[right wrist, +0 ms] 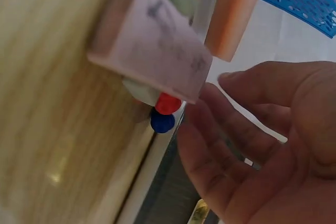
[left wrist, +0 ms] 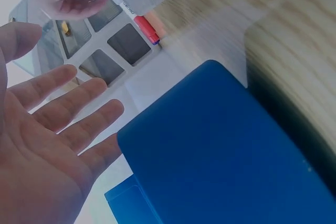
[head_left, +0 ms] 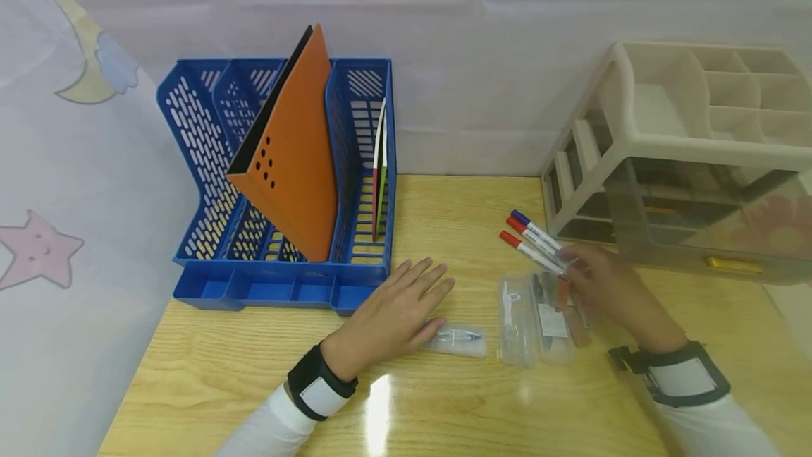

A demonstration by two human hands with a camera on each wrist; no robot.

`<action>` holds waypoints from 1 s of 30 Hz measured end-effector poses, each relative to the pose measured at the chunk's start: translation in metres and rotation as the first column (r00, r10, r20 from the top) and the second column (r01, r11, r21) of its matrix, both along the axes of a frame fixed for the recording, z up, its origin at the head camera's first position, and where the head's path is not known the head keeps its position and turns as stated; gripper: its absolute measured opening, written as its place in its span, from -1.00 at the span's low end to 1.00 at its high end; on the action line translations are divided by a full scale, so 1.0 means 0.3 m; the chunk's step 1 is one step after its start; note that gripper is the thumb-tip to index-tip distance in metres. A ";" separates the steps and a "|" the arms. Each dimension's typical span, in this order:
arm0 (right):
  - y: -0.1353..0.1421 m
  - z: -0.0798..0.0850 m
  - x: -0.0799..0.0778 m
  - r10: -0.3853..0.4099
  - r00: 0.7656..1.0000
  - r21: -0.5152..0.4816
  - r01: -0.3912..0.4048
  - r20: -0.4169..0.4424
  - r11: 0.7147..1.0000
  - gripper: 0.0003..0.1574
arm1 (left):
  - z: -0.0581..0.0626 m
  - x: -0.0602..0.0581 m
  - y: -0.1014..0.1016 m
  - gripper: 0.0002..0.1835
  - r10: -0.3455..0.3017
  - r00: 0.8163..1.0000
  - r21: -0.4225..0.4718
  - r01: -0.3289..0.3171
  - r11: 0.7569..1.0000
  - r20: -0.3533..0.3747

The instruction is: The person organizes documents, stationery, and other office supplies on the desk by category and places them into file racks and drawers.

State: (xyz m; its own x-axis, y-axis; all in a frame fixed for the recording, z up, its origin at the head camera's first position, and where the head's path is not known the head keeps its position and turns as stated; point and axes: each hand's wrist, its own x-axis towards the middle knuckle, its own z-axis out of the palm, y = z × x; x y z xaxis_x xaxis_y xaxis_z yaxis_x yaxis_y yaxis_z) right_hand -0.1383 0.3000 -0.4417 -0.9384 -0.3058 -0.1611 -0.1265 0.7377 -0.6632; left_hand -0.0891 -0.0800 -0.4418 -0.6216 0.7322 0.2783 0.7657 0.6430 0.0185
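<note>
My left hand (head_left: 396, 312) lies flat with spread fingers beside the blue rack, its thumb by a small clear case (head_left: 458, 341) with a blue-tipped item inside. My right hand (head_left: 605, 288), blurred, is over the near ends of several whiteboard markers (head_left: 533, 249) with red and blue caps. In the right wrist view its fingers bend loosely near a pink eraser (right wrist: 152, 45), thumb apart, and an orange eraser (right wrist: 233, 14) is beyond. Close to this hand lie a long clear case (head_left: 517, 319) and another clear case (head_left: 553, 330) with a white label.
A blue file rack (head_left: 361, 259) stands at back left, holding an orange folder (head_left: 298, 161) and thin booklets (head_left: 379, 175). At right is a cream desk organizer (head_left: 660, 143) with a transparent drawer (head_left: 672, 252) pulled out towards the front.
</note>
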 end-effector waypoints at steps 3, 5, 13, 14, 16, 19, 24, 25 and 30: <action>-0.009 -0.007 -0.009 0.025 0.999 -0.036 -0.024 0.021 0.999 -0.70 | 0.000 -0.001 0.002 -0.43 0.002 1.000 -0.005 -0.002 1.000 -0.001; -0.016 -0.010 -0.017 0.022 0.999 -0.018 -0.022 0.027 1.000 -0.71 | -0.001 -0.002 0.003 -0.43 0.005 1.000 -0.006 -0.005 1.000 -0.004; -0.048 -0.011 -0.039 0.014 0.999 0.154 -0.008 -0.039 0.988 -0.64 | -0.002 -0.006 0.003 -0.42 0.010 1.000 -0.008 -0.010 1.000 -0.005; -0.050 -0.013 -0.042 0.023 0.998 0.175 -0.011 -0.065 0.985 -0.66 | -0.002 -0.007 0.003 -0.42 0.010 1.000 -0.008 -0.010 1.000 -0.005; -0.056 -0.017 -0.047 0.053 0.990 0.232 -0.021 -0.133 0.972 -0.72 | -0.001 -0.008 0.004 -0.43 0.012 1.000 -0.009 -0.012 1.000 -0.005; -0.064 -0.027 -0.059 0.088 0.973 0.298 -0.021 -0.214 0.954 -0.76 | 0.002 -0.008 0.005 -0.44 0.009 1.000 -0.006 -0.009 1.000 -0.012; -0.068 -0.038 -0.071 0.102 0.965 0.329 -0.017 -0.242 0.944 -0.76 | 0.005 -0.010 0.007 -0.45 0.006 1.000 0.007 -0.005 1.000 -0.029; -0.068 -0.039 -0.071 0.103 0.963 0.328 -0.016 -0.249 0.945 -0.77 | 0.006 -0.011 0.007 -0.45 0.006 0.999 0.009 -0.005 1.000 -0.032; -0.072 -0.028 -0.060 0.083 0.955 0.306 0.009 -0.286 0.952 -0.75 | 0.010 -0.018 0.009 -0.43 0.010 0.999 0.025 -0.009 1.000 -0.047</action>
